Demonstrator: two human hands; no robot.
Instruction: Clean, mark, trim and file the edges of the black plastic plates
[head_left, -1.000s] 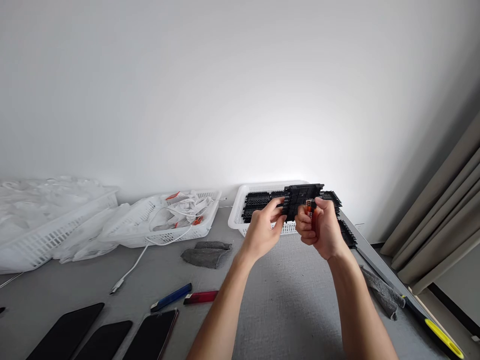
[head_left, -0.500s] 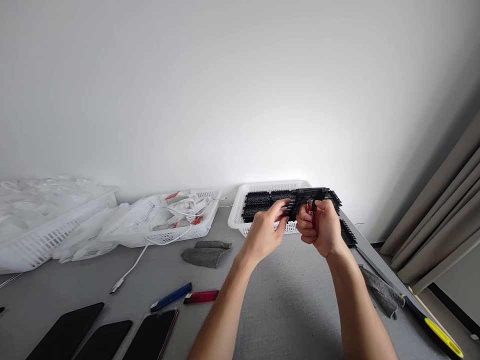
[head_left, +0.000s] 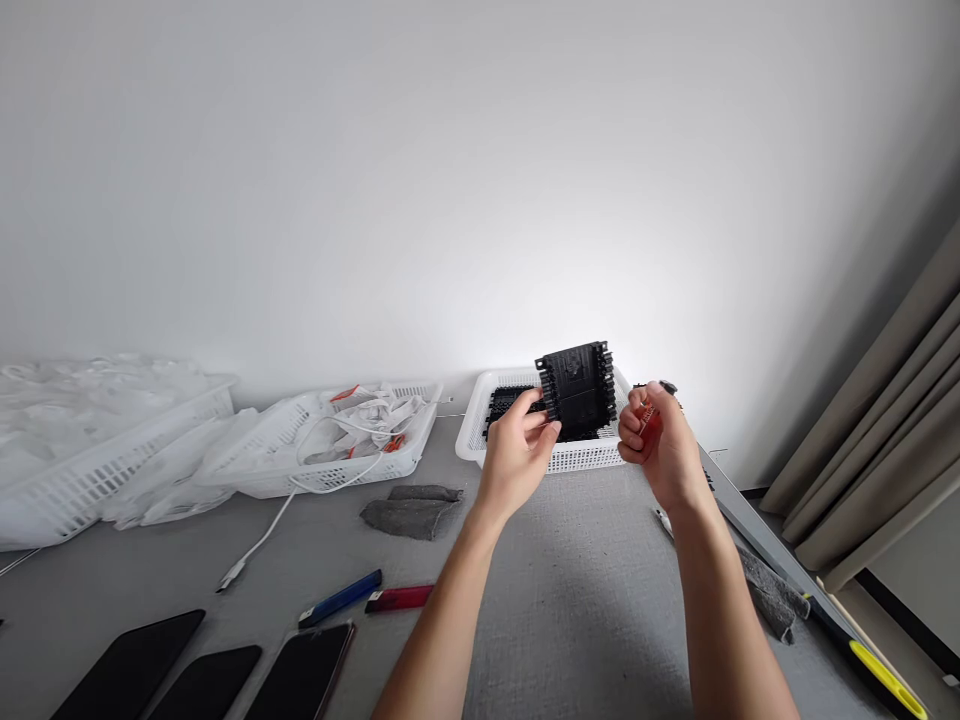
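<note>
My left hand is closed on the edge of a square black plastic panel, its sides lined with small teeth. The panel is held tilted up, its broad face toward me, above the front of a white plastic basket. More black panels of the same look lie in that basket. Off to the panel's right, my right hand is wrapped around a red see-through lighter, apart from the panel. Fingers hide most of the lighter.
On the grey tabletop lie a blue lighter, a red lighter, several dark phones and grey cloths. A basket with a white cable and a bag-filled basket stand left. A black-yellow handle lies right.
The panel has turned from nearly edge-on to face me and risen slightly. My right hand has moved right, away from the panel, with the lighter.
</note>
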